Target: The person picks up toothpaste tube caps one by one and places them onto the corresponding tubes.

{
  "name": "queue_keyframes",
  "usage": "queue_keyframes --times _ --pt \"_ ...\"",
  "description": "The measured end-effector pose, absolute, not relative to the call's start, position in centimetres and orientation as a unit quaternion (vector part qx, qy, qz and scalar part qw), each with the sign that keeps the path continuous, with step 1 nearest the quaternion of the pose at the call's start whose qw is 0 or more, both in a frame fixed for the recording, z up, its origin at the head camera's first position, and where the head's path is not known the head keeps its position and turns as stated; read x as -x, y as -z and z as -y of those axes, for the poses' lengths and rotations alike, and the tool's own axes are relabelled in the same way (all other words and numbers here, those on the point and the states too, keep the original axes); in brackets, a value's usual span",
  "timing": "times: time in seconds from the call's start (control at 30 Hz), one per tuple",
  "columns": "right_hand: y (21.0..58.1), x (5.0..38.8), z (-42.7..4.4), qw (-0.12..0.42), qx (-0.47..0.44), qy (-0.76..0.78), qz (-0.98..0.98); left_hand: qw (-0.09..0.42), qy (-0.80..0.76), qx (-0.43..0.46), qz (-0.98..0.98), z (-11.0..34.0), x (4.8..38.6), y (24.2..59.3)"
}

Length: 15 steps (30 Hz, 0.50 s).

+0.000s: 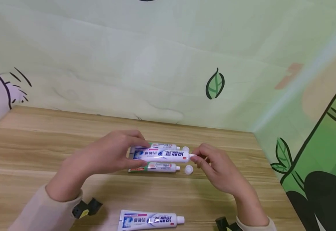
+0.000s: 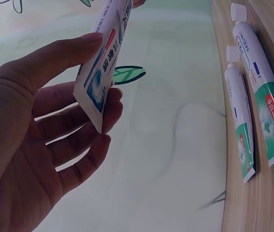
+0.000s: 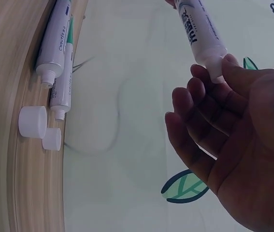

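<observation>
up in the air now, over the table (image 1: pixel 55 128), it's the blue-and-white tube (image 1: pixel 162 156), printed face turned up in the head view, and both hands are on it! the left hand (image 1: pixel 107 155) has the flat tail end, thumb on one side and fingers on the other, pinching it, the lower fingers slightly spread in the left wrist view. over at the other end, the right hand (image 1: pixel 219 170) pinches the white tip between thumb and fingertips, the rest of the fingers loosely curled; whether that tip is a cap or bare nozzle, i cannot tell. beneath and around it on the table lie two green-tailed tubes: the far tube (image 1: pixel 166 146), partly hidden by the raised one, and the near tube (image 1: pixel 163 167), both pointing right. their nozzles are bare, with a small cap (image 1: pixel 186 149) just beyond the far one and a large cap (image 1: pixel 189 169) just beyond the near one. down at the front edge of the view, a second blue-and-white tube (image 1: pixel 149 220) lies flat, white cap (image 1: pixel 180 220) on, well apart from the hands. behind it all, a pale green wall (image 1: pixel 113 64) with a painted leaf (image 1: pixel 215 84).
</observation>
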State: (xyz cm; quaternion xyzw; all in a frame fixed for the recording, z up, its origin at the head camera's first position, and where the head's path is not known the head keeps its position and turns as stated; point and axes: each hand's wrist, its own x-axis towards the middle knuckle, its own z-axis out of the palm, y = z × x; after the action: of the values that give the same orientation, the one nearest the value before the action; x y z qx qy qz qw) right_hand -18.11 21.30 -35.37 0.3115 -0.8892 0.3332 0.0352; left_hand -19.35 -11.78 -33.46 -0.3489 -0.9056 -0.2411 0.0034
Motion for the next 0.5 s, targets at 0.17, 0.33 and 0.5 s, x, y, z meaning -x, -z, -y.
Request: queue_keyframes --times 0.17,0.33,0.5 --pt "35.27 18.20 -21.20 -0.005 -0.310 -0.335 0.890 0.003 0.228 0.351 0.908 11.45 19.40 33.84" --pt "35.34 18.21 -21.22 -0.036 -0.307 -0.333 0.891 -0.001 0.222 0.353 0.909 11.27 19.40 34.11" --pt "35.41 18.16 -21.47 -0.043 -0.305 -0.328 0.893 0.000 0.215 0.365 0.906 11.01 19.61 34.24"
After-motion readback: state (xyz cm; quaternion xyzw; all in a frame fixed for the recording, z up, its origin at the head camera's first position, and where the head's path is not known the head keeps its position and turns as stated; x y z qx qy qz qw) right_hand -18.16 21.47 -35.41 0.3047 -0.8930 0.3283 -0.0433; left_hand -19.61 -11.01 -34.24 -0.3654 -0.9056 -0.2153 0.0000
